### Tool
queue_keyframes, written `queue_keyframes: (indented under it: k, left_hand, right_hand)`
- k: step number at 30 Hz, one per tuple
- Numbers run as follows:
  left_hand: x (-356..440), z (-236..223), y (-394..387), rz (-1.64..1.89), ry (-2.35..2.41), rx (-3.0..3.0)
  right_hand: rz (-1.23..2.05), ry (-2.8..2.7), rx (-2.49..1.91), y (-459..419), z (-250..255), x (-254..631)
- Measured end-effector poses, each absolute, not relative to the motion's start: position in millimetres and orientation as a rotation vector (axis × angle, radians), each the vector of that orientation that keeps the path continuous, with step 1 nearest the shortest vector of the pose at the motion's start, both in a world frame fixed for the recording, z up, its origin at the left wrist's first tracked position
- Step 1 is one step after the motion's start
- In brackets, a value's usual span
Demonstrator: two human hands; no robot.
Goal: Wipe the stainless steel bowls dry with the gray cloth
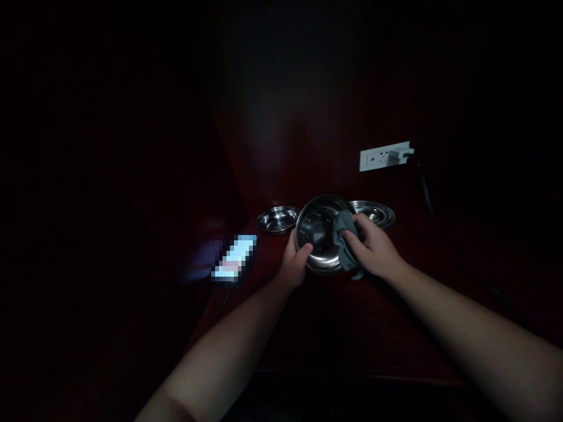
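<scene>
My left hand (pixel 297 262) grips the left rim of a shiny steel bowl (pixel 319 231), with its thumb inside the edge. The bowl is tilted so that its inside faces me. A grey-green cloth (pixel 346 241) is bunched in my right hand (pixel 373 243) and covers part of the bowl's right rim and inner wall. A shallow steel dish (pixel 278 219) sits behind my left hand. Partly hidden behind the bowl and my right hand lies a round, flat steel piece (pixel 385 215), perhaps a lid or plate.
A phone-like device with a lit, blurred screen (pixel 234 258) lies on the left of the dark red surface (pixel 325 328), with a cable near it. On the back wall is a white socket (pixel 383 157) with a plug in it. Much of the surroundings is dark.
</scene>
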State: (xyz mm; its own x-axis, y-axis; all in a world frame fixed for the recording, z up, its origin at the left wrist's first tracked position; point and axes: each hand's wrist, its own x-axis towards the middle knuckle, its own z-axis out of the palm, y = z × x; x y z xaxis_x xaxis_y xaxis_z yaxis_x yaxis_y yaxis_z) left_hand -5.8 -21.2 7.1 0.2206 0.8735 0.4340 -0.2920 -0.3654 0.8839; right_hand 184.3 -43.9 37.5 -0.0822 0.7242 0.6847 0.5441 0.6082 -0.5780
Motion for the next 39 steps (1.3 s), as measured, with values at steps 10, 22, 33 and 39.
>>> queue_keyframes:
  k: [10, 22, 33, 39]
  left_hand:
    - [-6, 6, -22, 1.329, 0.553, 1.459]
    - [-6, 7, -23, 1.312, 0.543, 1.501]
    - [-1, 11, -25, 1.328, 0.499, 1.598]
    - [1, 11, -24, 1.358, 0.461, 1.649]
  right_hand:
    - [-0.265, -1.493, -1.091, -44, 45, 194]
    - [-0.359, -1.56, -1.157, -42, 47, 201]
    - [-0.449, -1.838, -1.501, -37, 46, 199]
    - [-0.366, -2.002, -1.712, -38, 42, 189]
